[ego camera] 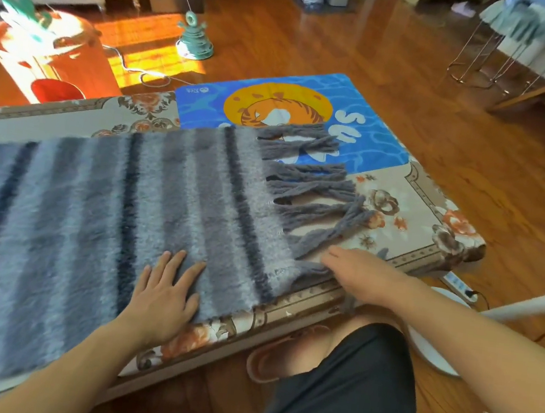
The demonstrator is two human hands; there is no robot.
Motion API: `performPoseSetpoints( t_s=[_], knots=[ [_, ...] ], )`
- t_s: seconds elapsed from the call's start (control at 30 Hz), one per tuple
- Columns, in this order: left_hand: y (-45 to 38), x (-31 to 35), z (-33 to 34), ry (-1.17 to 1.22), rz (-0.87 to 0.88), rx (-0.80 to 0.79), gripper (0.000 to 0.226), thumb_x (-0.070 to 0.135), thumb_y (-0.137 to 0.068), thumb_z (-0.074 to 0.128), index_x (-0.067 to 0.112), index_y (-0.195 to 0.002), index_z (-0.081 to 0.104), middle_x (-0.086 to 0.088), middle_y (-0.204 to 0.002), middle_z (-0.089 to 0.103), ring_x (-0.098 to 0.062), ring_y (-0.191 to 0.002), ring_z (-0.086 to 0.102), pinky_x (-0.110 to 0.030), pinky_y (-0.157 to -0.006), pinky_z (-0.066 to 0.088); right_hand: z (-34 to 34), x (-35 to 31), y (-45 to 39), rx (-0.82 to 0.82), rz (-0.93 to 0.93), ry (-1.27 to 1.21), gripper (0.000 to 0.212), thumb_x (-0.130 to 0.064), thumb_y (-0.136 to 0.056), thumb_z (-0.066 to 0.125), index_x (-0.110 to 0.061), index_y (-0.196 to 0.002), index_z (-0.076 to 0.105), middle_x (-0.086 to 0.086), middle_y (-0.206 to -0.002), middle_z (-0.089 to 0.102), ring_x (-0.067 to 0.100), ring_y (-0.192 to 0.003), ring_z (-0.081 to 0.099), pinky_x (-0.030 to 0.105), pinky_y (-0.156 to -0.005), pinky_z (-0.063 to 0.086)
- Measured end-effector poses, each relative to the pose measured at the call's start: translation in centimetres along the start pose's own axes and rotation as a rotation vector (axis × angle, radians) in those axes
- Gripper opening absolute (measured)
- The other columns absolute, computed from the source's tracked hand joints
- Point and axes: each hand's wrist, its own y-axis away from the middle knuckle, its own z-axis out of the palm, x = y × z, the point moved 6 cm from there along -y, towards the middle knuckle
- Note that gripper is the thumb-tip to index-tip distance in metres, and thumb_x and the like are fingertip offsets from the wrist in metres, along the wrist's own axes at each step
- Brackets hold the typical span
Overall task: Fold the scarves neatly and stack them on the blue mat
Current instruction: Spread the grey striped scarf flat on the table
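A grey and blue striped scarf (120, 208) is lying spread flat across a low table covered by a floral cloth (411, 209). The left hand (163, 299) is resting palm-down on the scarf's near edge, fingers straight and slightly spread, gripping nothing. Just to the right of that hand, past a dark stripe, the right hand (355, 275) is lying with straight fingers touching the scarf's fringe (314, 191) at the near corner; whether any strand is being pinched cannot be told. Beyond both hands, the blue mat (361, 114) is lying on the table's far side, with the upper tassels of the fringe overlapping its near edge.
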Motion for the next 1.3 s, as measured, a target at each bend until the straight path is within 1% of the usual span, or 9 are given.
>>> performPoseSetpoints(
  t_s=[0.1, 0.2, 0.27, 0.4, 0.57, 0.7, 0.87, 1.1, 1.3],
  knots=[
    [0.1, 0.1, 0.4, -0.011, -0.007, -0.003, 0.06, 0.047, -0.106, 0.02, 0.039, -0.16, -0.005, -0.001, -0.168, -0.019, -0.025, -0.153, -0.025, -0.049, -0.125, -0.01, -0.4, 4.9, 2.4, -0.14, 0.12, 0.231, 0.021, -0.009, -0.092, 0.055, -0.023, -0.105, 0.048, -0.002, -0.106, 0.054, 0.02, -0.093, 0.057, 0.038, -0.083, 0.051],
    [0.2, 0.2, 0.5, -0.029, -0.018, -0.001, 0.06, 0.046, -0.106, 0.016, 0.039, -0.16, -0.009, -0.002, -0.167, -0.024, -0.025, -0.152, -0.028, -0.051, -0.124, -0.011, -0.9, 9.2, 4.3, -0.314, 0.506, 0.524, 0.039, -0.024, -0.096, 0.051, -0.019, -0.135, 0.047, 0.01, -0.139, 0.048, 0.033, -0.13, 0.043, 0.051, -0.107, 0.035],
    [0.4, 0.5, 0.2, 0.003, -0.015, 0.001, 0.06, 0.048, -0.106, 0.018, 0.04, -0.16, -0.007, -0.002, -0.167, -0.023, -0.026, -0.152, -0.028, -0.051, -0.124, -0.011, -3.1, 7.3, 3.1, -0.239, 0.636, 0.479, 0.044, -0.028, -0.098, 0.046, -0.017, -0.14, 0.046, 0.015, -0.146, 0.042, 0.038, -0.135, 0.034, 0.056, -0.112, 0.028],
    [2.8, -2.6, -1.7, 0.192, -0.136, 0.246, 0.059, 0.053, -0.104, 0.035, 0.041, -0.159, 0.019, -0.004, -0.17, -0.005, -0.028, -0.156, -0.013, -0.047, -0.125, -0.004, -6.9, -5.5, -5.6, 0.171, 0.096, 0.167, 0.043, -0.018, -0.094, 0.051, -0.017, -0.137, 0.048, 0.011, -0.142, 0.043, 0.031, -0.128, 0.04, 0.045, -0.106, 0.041],
    [13.4, -18.3, -2.1, 0.531, -0.793, 0.57, 0.057, 0.034, -0.093, 0.065, 0.022, -0.146, 0.049, -0.023, -0.153, 0.035, -0.041, -0.143, 0.029, -0.053, -0.118, 0.026, -6.8, -14.6, -15.3, 0.065, -0.006, -0.01, 0.055, -0.041, -0.102, 0.043, -0.022, -0.152, 0.03, 0.011, -0.162, 0.019, 0.037, -0.145, 0.018, 0.052, -0.118, 0.024],
    [22.2, -27.9, 0.8, 1.414, -1.296, 0.797, 0.055, 0.033, -0.085, 0.062, 0.001, -0.129, 0.054, -0.032, -0.122, 0.053, -0.04, -0.113, 0.053, -0.047, -0.094, 0.047, -6.7, -14.9, -20.3, 0.04, 0.104, -0.032, 0.06, -0.049, -0.104, 0.036, -0.024, -0.156, 0.021, 0.01, -0.165, 0.01, 0.038, -0.148, 0.013, 0.055, -0.12, 0.02],
    [20.6, -29.6, 1.5, 2.123, -1.325, 0.823, 0.052, 0.022, -0.105, 0.045, 0.009, -0.153, 0.032, -0.013, -0.152, 0.041, -0.026, -0.139, 0.047, -0.041, -0.11, 0.042, -7.8, -16.1, -22.9, -0.015, 0.158, -0.107, 0.064, -0.054, -0.104, 0.029, -0.029, -0.159, 0.009, 0.003, -0.167, -0.004, 0.04, -0.15, 0.008, 0.06, -0.117, 0.023],
    [16.9, -33.9, 1.9, 2.172, -1.369, 0.866, 0.036, 0.023, -0.096, 0.057, 0.021, -0.131, 0.064, -0.003, -0.119, 0.071, -0.025, -0.099, 0.071, -0.045, -0.07, 0.057, -7.7, -15.0, -22.9, 0.008, 0.213, 0.085, 0.061, -0.057, -0.103, 0.017, -0.032, -0.158, 0.007, 0.005, -0.162, 0.01, 0.039, -0.144, 0.018, 0.055, -0.108, 0.038],
    [17.3, -41.3, 1.2, 2.052, -1.354, 0.934, 0.028, 0.003, -0.077, 0.058, 0.016, -0.101, 0.059, -0.009, -0.101, 0.07, -0.032, -0.097, 0.07, -0.062, -0.075, 0.053, -8.5, -15.6, -22.2, -0.052, 0.282, 0.18, 0.058, -0.051, -0.104, 0.027, -0.022, -0.154, 0.02, 0.012, -0.153, 0.028, 0.04, -0.13, 0.043, 0.047, -0.093, 0.05]
  ],
)
